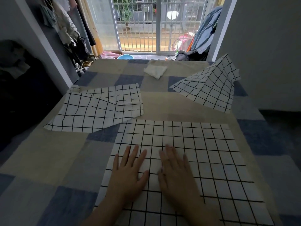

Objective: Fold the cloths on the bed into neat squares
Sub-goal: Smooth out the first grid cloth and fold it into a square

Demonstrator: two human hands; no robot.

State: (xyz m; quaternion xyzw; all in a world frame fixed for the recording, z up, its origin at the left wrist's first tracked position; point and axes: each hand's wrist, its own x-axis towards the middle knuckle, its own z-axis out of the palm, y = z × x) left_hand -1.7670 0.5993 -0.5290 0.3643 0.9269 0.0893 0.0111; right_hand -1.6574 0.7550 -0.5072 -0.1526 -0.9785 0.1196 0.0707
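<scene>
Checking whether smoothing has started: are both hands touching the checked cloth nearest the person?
Touching. The head view shows the left hand and right hand lying flat, fingers straight, on the nearest checked cloth.

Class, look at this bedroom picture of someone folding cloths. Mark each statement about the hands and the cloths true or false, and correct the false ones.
1. Both hands lie flat on the nearest checked cloth. True: the left hand and right hand rest on it, fingers straight.
2. Only one checked cloth is on the bed. False: there are three, including the left cloth and the right cloth.
3. A small white cloth lies near the far end of the bed. True.
4. The right cloth lies completely flat. False: its far side is propped up.
</scene>
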